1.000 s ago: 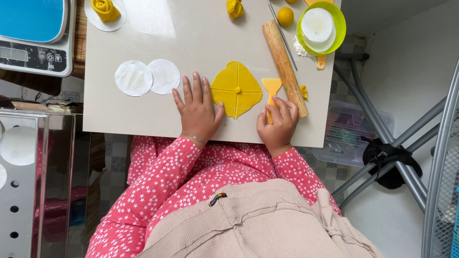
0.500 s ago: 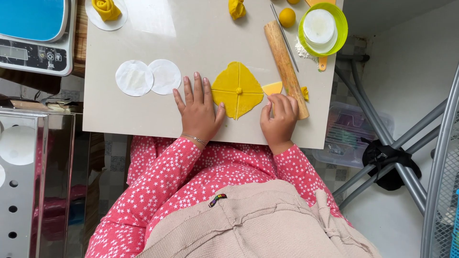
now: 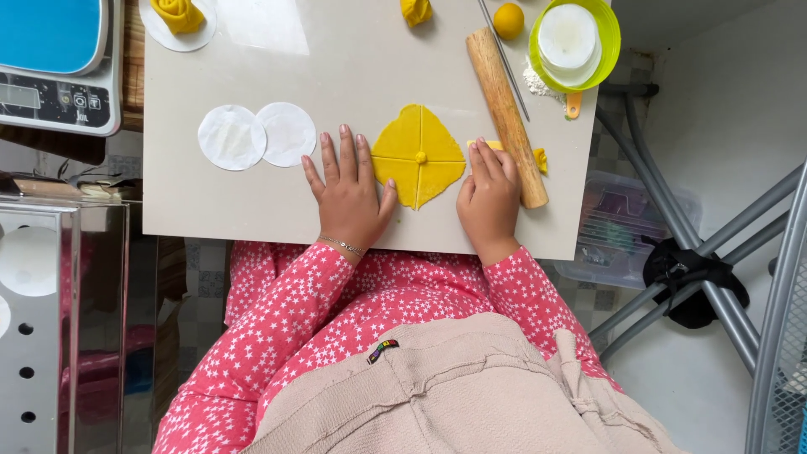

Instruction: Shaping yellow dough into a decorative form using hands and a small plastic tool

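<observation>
Beige board (image 3: 252, 202) over tiled floor; left hand (image 3: 349, 189) flat, grip wide; right hand (image 3: 487, 193) grip on yellow scraper (image 3: 492, 145).

Yellow dough sheet (image 3: 418, 157) lying centre frame | pink sleeves (image 3: 277, 328) showing white stars, lower middle | lime-green bowl (image 3: 607, 42) sitting upper right | two white paper discs (image 3: 256, 135) resting left of centre

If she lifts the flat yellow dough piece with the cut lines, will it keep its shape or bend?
The yellow dough piece looks rolled thin and flat, so it would probably flop and sag when lifted. The cuts running to its centre likely let the sections droop or tear apart. It probably weighs little, and may stick slightly to the board.
</observation>
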